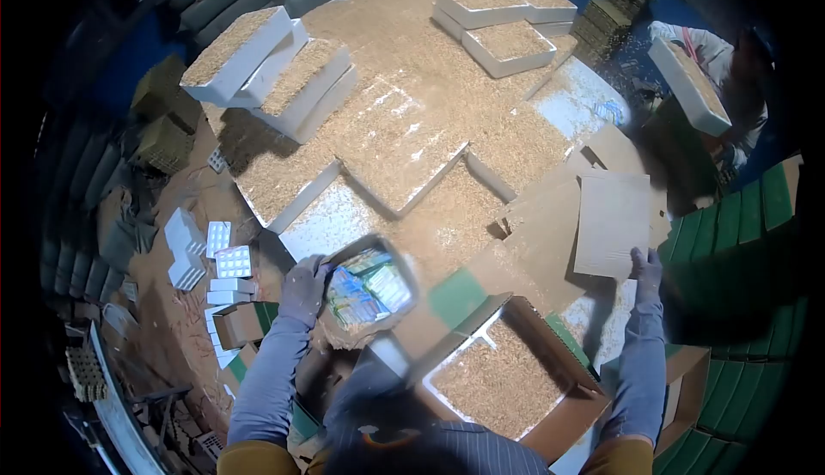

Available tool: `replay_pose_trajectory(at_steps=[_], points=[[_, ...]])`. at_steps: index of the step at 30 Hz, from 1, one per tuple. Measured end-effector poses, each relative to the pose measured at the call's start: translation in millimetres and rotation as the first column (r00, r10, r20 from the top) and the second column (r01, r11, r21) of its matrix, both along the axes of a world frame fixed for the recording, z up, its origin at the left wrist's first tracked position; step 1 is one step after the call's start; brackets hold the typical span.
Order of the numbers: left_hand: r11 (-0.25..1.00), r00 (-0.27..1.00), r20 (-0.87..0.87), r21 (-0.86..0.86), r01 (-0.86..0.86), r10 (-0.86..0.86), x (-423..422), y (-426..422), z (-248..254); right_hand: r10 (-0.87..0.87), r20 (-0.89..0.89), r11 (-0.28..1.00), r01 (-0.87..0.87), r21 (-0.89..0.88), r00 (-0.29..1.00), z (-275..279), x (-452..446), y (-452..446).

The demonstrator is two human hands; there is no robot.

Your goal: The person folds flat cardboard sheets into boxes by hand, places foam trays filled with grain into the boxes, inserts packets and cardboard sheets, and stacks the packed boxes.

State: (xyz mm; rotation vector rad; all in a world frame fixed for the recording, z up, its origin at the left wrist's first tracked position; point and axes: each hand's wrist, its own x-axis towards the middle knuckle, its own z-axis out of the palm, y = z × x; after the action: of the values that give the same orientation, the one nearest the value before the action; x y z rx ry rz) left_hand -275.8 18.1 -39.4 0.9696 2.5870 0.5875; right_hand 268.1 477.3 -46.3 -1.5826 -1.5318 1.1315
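An open cardboard box (548, 342) held coarse tan flakes (498, 380). The left hand (302, 289), partly curled, gripped a rounded bin (410, 270) of glossy packets (365, 288), their print too small to read; the right hand (647, 274) pinched a flat cardboard sheet (614, 222). Beyond, white trays (509, 66) stood on a flake-strewn desk (404, 33), near a person (718, 54).

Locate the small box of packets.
Head view, lower centre-left: the small box of packets is at the left hand, up and left of the open carton of tan flakes.
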Motion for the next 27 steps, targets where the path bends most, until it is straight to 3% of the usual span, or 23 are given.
replay_pose_trajectory(at_steps=[1, 2, 3, 5, 7, 8, 9, 10, 11, 14, 17, 18, 19, 20, 21, 23, 25, 27], points=[[0.997, 0.997, -0.06, 0.06, 0.041, -0.038, -0.8, 10.7, 1.8, 0.005, -0.18, 0.994, 0.015, 0.109, 0.984, -3.6, 14.7, -9.9], [0.988, 0.99, -0.125, 0.124, 0.087, -0.071, -1.7, 25.6, 5.1, -0.025, -0.126, 0.995, 0.037, 0.094, 0.992, 17.9, 24.4, -30.6], [0.97, 0.939, -0.338, 0.196, 0.141, -0.068, 3.0, 45.1, 17.7, -0.054, -0.07, 0.995, 0.06, 0.079, 0.996, 51.2, 32.7, -57.8], [0.945, 0.935, -0.266, 0.165, 0.283, -0.233, 17.5, 67.1, 46.9, -0.176, 0.143, 0.937, 0.121, 0.326, 0.974, 86.3, 47.8, -115.1], [0.893, 0.887, -0.123, 0.021, 0.45, -0.444, 42.5, 76.0, 36.3, -0.239, 0.169, 0.832, 0.112, 0.544, 0.956, 103.5, 62.8, -176.7], [0.866, 0.844, -0.2, -0.06, 0.497, -0.498, 49.1, 74.8, 11.1, -0.281, 0.143, 0.835, 0.168, 0.524, 0.949, 113.1, 67.7, -206.1], [0.836, 0.83, -0.117, -0.138, 0.531, -0.546, 50.1, 76.0, 1.5, -0.325, 0.115, 0.835, 0.227, 0.502, 0.939, 124.4, 66.1, -233.0], [0.831, 0.822, -0.136, -0.158, 0.533, -0.553, 51.6, 77.6, 0.2, -0.423, 0.005, 0.816, 0.379, 0.437, 0.906, 139.4, 50.1, -259.1], [0.824, 0.811, -0.153, -0.179, 0.538, -0.564, 53.7, 79.0, -1.3, -0.433, -0.025, 0.804, 0.398, 0.44, 0.901, 142.9, 52.1, -278.2], [0.863, 0.839, -0.219, -0.024, 0.505, -0.498, 42.4, 74.7, -29.3, -0.474, -0.113, 0.768, 0.473, 0.431, 0.873, 145.7, 73.2, -333.1], [0.836, 0.883, -0.115, 0.286, 0.468, -0.454, 29.4, 70.4, 2.4, -0.579, -0.165, 0.65, 0.574, 0.498, 0.799, 160.4, 69.6, -375.9], [0.836, 0.925, -0.153, 0.395, 0.38, -0.348, 35.7, 73.1, 27.1, -0.613, -0.23, 0.599, 0.634, 0.489, 0.756, 174.6, 54.1, -388.5], [0.815, 0.956, -0.169, 0.5, 0.292, -0.239, 46.3, 73.3, 57.9, -0.627, -0.134, 0.572, 0.57, 0.59, 0.767, 169.5, 53.2, -399.7], [0.747, 0.943, -0.217, 0.576, 0.331, -0.251, 66.7, 72.5, 86.7, -0.648, -0.025, 0.548, 0.489, 0.679, 0.761, 160.7, 56.9, -410.9], [0.616, 0.838, -0.39, 0.569, 0.545, -0.382, 94.8, 73.0, 119.8, -0.671, 0.094, 0.531, 0.388, 0.753, 0.735, 166.1, 50.6, -422.8], [0.376, 0.523, -0.379, 0.398, 0.837, -0.763, 155.7, 77.5, 151.6, -0.517, 0.355, 0.472, -0.087, 0.877, 0.779, 175.5, 4.3, -413.7], [0.302, 0.415, -0.382, 0.321, 0.898, -0.826, 184.3, 77.7, 165.8, -0.247, 0.677, 0.495, -0.51, 0.703, 0.694, 192.4, -23.7, -410.4], [0.461, 0.605, -0.398, 0.402, 0.791, -0.69, 172.7, 80.2, 195.8, 0.084, 0.877, 0.507, -0.778, 0.371, 0.473, 198.2, -33.1, -416.6]])
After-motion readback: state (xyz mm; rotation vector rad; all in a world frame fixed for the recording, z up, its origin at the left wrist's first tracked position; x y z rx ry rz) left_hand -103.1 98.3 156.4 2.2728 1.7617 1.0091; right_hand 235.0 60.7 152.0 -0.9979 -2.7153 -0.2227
